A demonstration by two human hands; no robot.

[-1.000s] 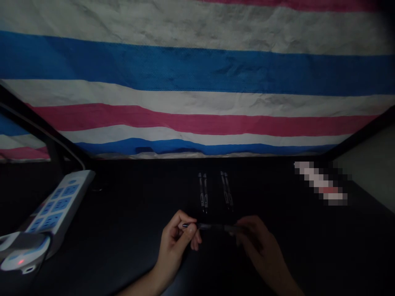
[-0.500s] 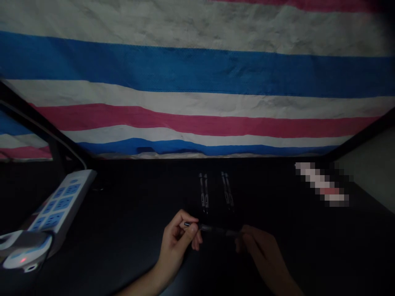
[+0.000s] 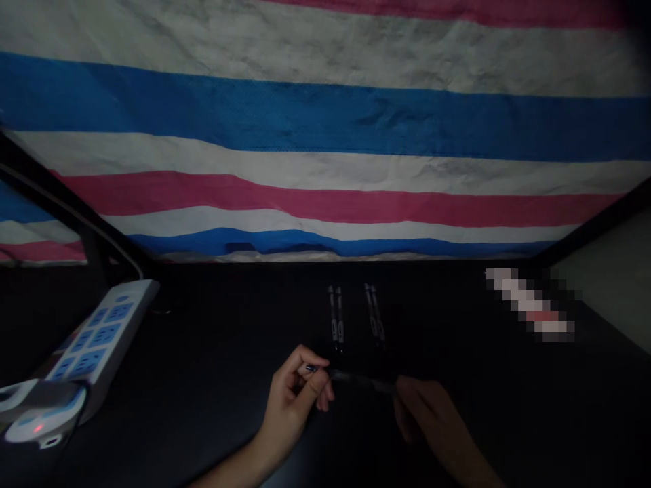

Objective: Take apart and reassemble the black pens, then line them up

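Observation:
A dark, partly see-through pen [image 3: 359, 379] is held level above the black table, between my two hands. My left hand [image 3: 300, 386] pinches one end between thumb and fingers, and a shiny tip sticks out past the thumb. At the other end, the closed fingers of my right hand [image 3: 420, 403] grip the pen, dim in the low light. Beyond the hands, two pens [image 3: 334, 325] lie side by side on the table. To their right is a second pair of pens [image 3: 375, 318], slightly slanted.
On the left lies a white power strip [image 3: 109, 332] with blue sockets, a plugged-in adapter [image 3: 48, 413] and a red light. A blurred-out pale object [image 3: 529, 298] lies at the right. Striped sheeting [image 3: 325, 118] hangs behind the black table [image 3: 218, 339].
My right hand has shifted slightly, its fingers now pointing more downward. My left hand and the pen have barely moved. The pens on the table are unchanged.

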